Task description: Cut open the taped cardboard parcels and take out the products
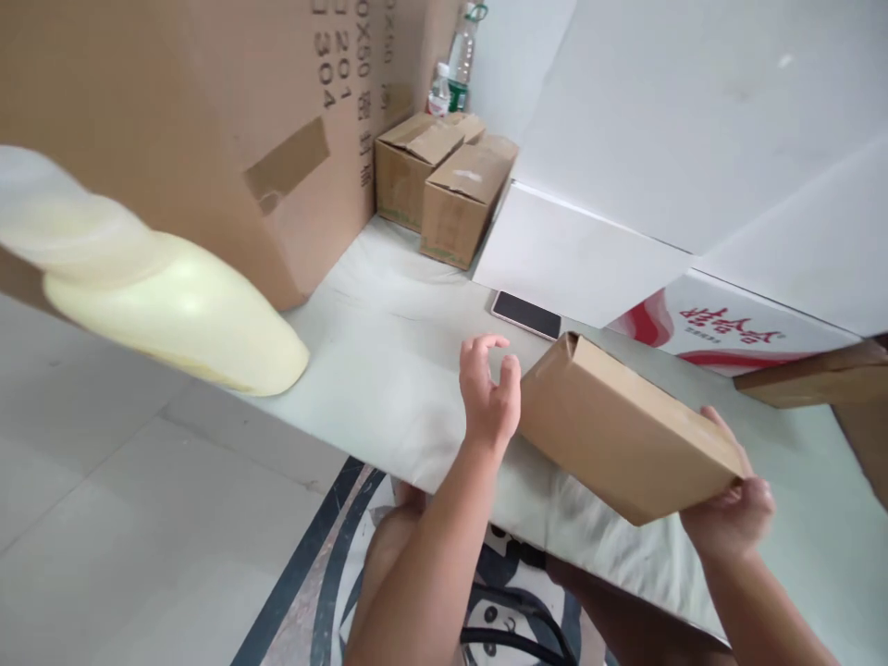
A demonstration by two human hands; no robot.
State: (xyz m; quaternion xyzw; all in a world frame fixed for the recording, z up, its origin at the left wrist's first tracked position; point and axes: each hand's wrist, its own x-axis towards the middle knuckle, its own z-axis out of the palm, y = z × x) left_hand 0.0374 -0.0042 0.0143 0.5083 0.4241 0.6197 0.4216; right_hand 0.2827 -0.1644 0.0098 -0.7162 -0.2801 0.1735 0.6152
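A brown cardboard box [610, 435] is tilted over the pale cloth-covered table [395, 370]. My right hand [732, 509] grips its right end, with the thumb at the near corner and fingers reaching along the far side. Just off the box's left end is my left hand [489, 388], its fingers curled but apart and nothing between thumb and fingertips. Behind the box a dark-screened phone [525, 314] lies flat on the table.
A tall carton [228, 120] stands at the left, beside a pale yellow rounded column [187, 305]. Two small cardboard boxes [454, 208] and bottles [460, 69] sit at the back. White cartons [589, 250] line the far side; another cardboard box [811, 377] lies right.
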